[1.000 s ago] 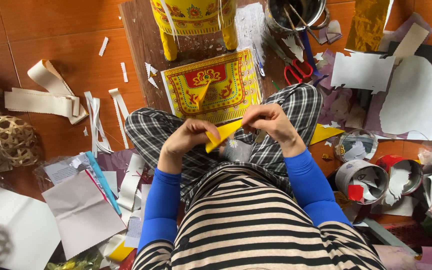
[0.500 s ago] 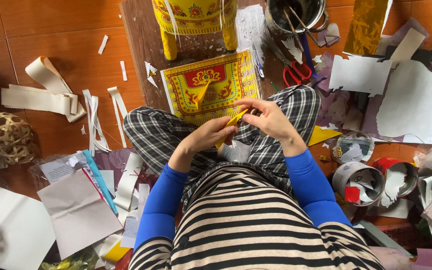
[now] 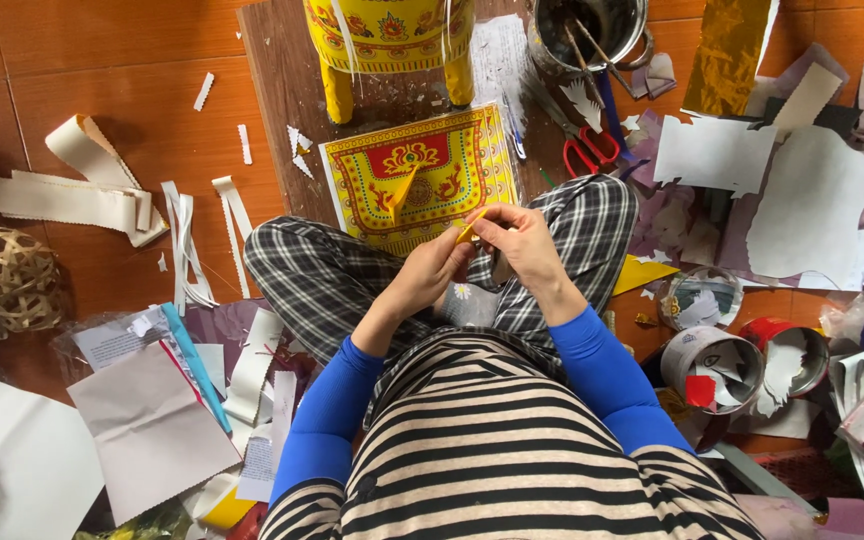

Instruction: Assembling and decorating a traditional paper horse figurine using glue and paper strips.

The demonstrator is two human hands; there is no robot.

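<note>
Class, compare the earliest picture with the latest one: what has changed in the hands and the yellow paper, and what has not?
The yellow paper showed as a broad piece; now only a small folded bit shows. The left hand and right hand closed together, both pinching it. The scissors and patterned sheet stayed put.

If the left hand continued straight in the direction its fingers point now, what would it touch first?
The left hand points up and right, pinching a small yellow paper piece together with the right hand. It would probably meet the right hand's fingertips first; the ornate yellow-red sheet lies beyond, seemingly lower.
</note>
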